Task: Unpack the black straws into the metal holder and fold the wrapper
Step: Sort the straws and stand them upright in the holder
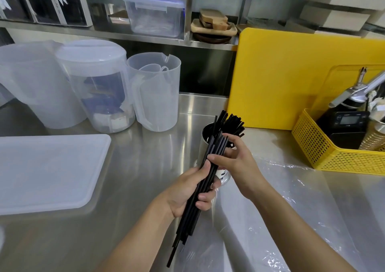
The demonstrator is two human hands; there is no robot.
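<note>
black straws [205, 180], silver metal holder [205, 140], clear wrapper [260, 219], yellow perforated basket [333, 157]

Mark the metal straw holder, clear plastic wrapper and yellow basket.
Metal straw holder [204, 142]: head view, left wall.
Clear plastic wrapper [235, 230]: head view, flat middle.
Yellow mesh basket [352, 161]: head view, front wall.

Two hands show, a left hand [187, 190] and a right hand [235, 157], with one metal holder [203, 144] and black straws [187, 224] in two bunches, one held and one standing in the holder, each too many to count singly. There are three plastic jugs, a left jug [31, 80], a middle jug [98, 88] and a right jug [154, 97], with one small cup [153, 68] inside the last. There is also one flat plastic lid [45, 171], one clear lidded box [155, 13], one yellow board [281, 74], one yellow basket [333, 157], one black scale [345, 122] and one clear wrapper [260, 219].
</note>
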